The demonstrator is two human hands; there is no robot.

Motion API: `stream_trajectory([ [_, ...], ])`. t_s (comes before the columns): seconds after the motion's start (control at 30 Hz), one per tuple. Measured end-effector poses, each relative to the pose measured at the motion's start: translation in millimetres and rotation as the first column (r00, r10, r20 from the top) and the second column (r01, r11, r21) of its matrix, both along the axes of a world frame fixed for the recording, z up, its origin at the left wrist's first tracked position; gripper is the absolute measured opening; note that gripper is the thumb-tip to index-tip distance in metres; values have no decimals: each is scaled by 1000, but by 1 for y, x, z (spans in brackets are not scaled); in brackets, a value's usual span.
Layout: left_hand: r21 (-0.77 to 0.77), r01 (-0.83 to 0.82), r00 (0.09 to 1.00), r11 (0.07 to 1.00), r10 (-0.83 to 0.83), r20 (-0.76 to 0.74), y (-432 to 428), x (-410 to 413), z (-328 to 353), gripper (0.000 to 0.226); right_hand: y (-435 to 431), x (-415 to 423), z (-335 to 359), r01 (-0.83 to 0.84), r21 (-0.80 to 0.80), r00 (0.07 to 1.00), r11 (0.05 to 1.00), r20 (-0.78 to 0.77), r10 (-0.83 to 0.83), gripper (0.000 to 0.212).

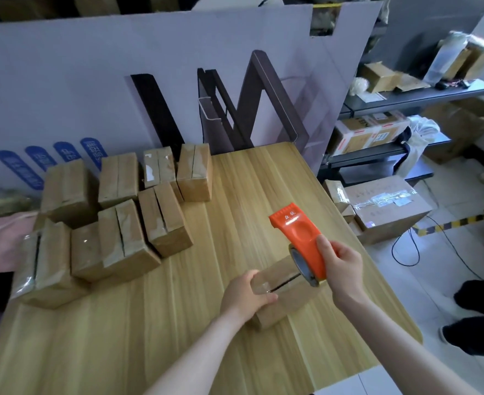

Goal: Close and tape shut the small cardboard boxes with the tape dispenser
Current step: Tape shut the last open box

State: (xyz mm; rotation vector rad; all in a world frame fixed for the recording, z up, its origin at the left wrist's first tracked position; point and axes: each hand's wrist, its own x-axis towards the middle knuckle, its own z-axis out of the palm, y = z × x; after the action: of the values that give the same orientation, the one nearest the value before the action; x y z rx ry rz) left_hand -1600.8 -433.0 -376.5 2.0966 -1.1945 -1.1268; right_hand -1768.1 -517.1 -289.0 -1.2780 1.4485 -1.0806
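Observation:
A small cardboard box [285,297] lies on the wooden table [178,323] near its right edge, flaps closed with a dark seam along the top. My left hand [246,295] grips the box's near left end, where clear tape covers the corner. My right hand [340,266] grips the orange tape dispenser [300,240], its roll of clear tape resting on the far right end of the seam.
Several small cardboard boxes [121,212] stand grouped at the table's far left, most with open seams. A large white board [121,81] leans behind the table. Shelves [392,124] and parcels [386,206] fill the right side; a person's dark shoes [474,317] stand by the table.

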Motion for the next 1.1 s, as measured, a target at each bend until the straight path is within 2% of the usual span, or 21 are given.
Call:
stream_trajectory([
  [0.1, -68, -250, 968, 966, 248, -35, -2, 1, 2, 46, 0, 0, 2, 6, 15, 1000, 1000, 27, -7, 41],
  [0.17, -104, -437, 900, 894, 434, -47, -11, 7, 3, 55, -5, 2, 5, 1, 22, 999, 1000, 46, -2, 42],
  [0.27, -141, -628, 777, 765, 626, -65, -34, 26, -1, 51, -20, 8, 6, -12, 32, 999, 999, 37, 11, 44],
  [0.3, -122, -663, 748, 738, 660, -72, -41, 32, -3, 59, -27, 11, 7, -20, 41, 999, 999, 39, 18, 44],
  [0.33, -86, -671, 739, 736, 673, -10, -47, 36, -5, 71, -34, 13, 6, -31, 51, 999, 998, 43, 29, 44],
  [0.4, -129, -556, 747, 821, 562, 355, -54, 38, -9, 82, -49, 19, 9, -51, 72, 997, 996, 67, 46, 42],
  [0.43, -199, -413, 718, 889, 452, 529, -57, 38, -10, 78, -57, 23, 9, -65, 77, 996, 995, 69, 60, 41],
  [0.47, -249, -226, 701, 942, 335, 630, -59, 39, -11, 73, -65, 26, 8, -82, 77, 995, 994, 61, 77, 42],
  [0.53, -196, 132, 692, 972, 51, 720, -66, 40, -16, 69, -81, 34, 5, -114, 91, 993, 989, 31, 111, 41],
  [0.57, -111, 239, 670, 965, -81, 738, -70, 39, -19, 69, -88, 39, 4, -125, 100, 992, 987, 31, 123, 39],
  [0.6, -41, 273, 648, 961, -153, 746, -72, 37, -22, 68, -95, 44, 2, -140, 114, 990, 984, 44, 136, 36],
  [0.63, 10, 238, 651, 971, -167, 740, -73, 37, -23, 66, -101, 50, 1, -154, 133, 988, 979, 53, 148, 33],
  [0.7, 43, 48, 695, 998, -65, 716, -81, 41, -16, 66, -111, 60, 0, -189, 156, 981, 970, 68, 180, 32],
  [0.8, 17, -173, 672, 985, 106, 733, -95, 62, -12, 66, -124, 74, -6, -243, 161, 970, 957, 52, 238, 29],
  [0.9, 108, -225, 690, 968, 80, 719, -114, 88, -8, 70, -134, 86, -8, -282, 192, 959, 940, 60, 276, 29],
  [1.1, 114, -252, 664, 961, 86, 743, -146, 120, -8, 72, -145, 93, -9, -354, 233, 935, 906, 104, 339, 28],
])
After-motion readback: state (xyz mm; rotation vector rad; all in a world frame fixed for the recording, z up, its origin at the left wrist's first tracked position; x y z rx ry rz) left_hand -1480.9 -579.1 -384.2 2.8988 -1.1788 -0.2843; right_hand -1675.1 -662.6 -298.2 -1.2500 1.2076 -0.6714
